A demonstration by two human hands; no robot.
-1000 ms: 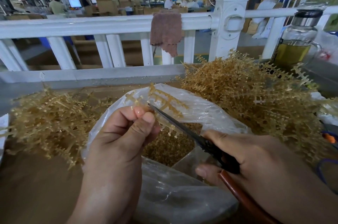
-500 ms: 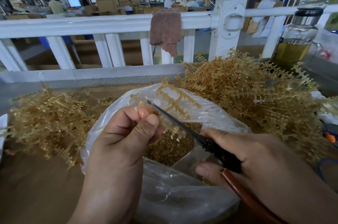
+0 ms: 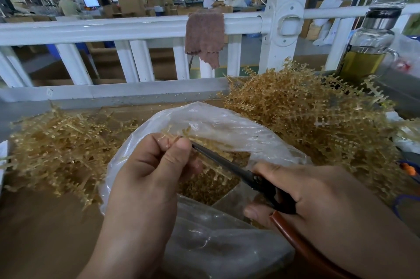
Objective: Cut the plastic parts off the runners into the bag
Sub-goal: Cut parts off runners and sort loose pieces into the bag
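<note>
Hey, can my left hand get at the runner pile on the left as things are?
Probably yes: that pile lies just beside the left hand with nothing between, but the hand is pinching a runner over the bag.

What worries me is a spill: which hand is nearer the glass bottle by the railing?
Right. The right hand, holding the scissors, is below the glass bottle; the left hand, pinching a runner, is farther off, across the bag.
</note>
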